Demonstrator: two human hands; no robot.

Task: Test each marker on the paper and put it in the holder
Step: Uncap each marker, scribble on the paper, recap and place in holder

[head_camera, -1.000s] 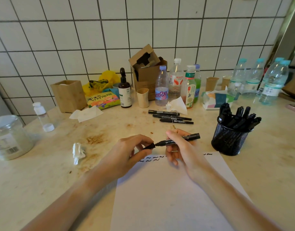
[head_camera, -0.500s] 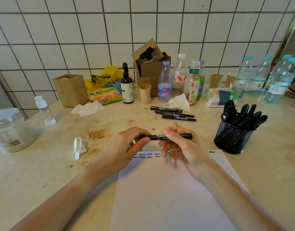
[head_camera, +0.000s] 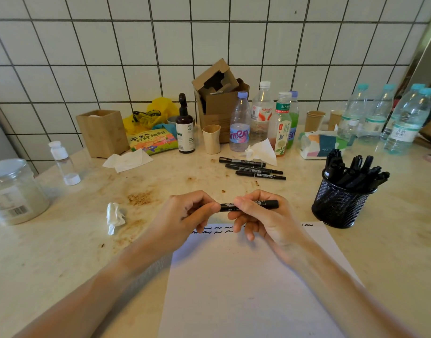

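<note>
Both hands clamped one marker between them, left hand and right hand above the scribbled paper; the holder right of them sat crammed, three markers beyond awaited testing.

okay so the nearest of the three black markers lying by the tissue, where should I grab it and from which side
Pinch the nearest loose black marker around the middle of its barrel, coming from above. It lies flat, running left to right, with another marker close behind it, so the near side and top look freest. Its thin right tip offers little to hold.
</note>
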